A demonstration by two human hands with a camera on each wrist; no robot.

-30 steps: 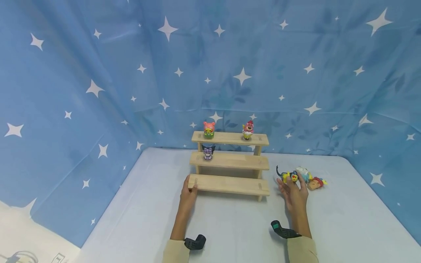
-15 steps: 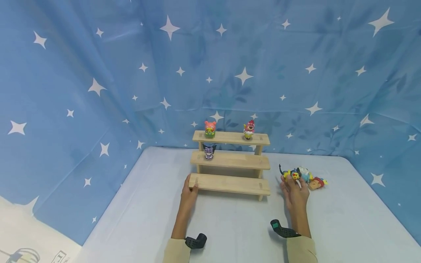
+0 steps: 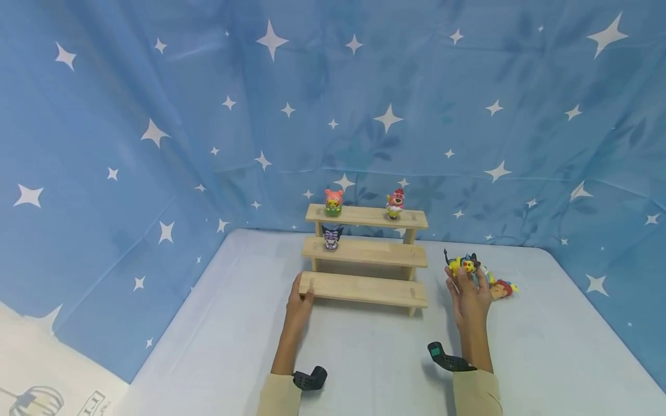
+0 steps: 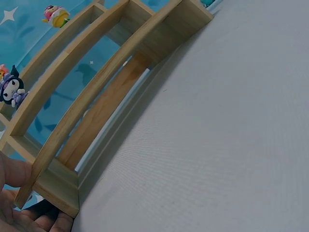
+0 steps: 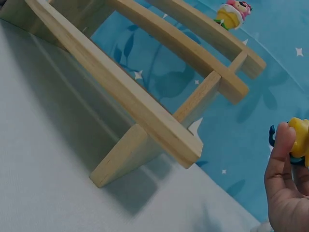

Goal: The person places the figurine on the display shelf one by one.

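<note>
At the left end of the lowest step, my left hand (image 3: 299,306) grips the edge of a three-tier wooden shelf (image 3: 364,289), thumb on the board and fingers curled beneath. My right hand (image 3: 472,297) pinches a yellow figurine (image 3: 458,265) with a dark tail and dark ears, held to the right of the shelf. In the right wrist view the yellow figurine (image 5: 300,137) is partly cut off by the frame edge. A pink-and-green figurine (image 3: 333,203) and a pink bear figurine (image 3: 395,205) stand on the top tier. On the middle tier's left stands a purple-and-black figurine (image 3: 331,238).
Beyond my right hand, a figurine with a red cap (image 3: 502,288) lies on the white table (image 3: 551,346). A white-and-blue figurine is mostly hidden behind my fingers. A blue star-patterned curtain (image 3: 385,81) hangs behind the table.
My right hand has lifted the yellow figurine off the table, moving slightly up and away from me. My left hand keeps its hold on the shelf.
</note>
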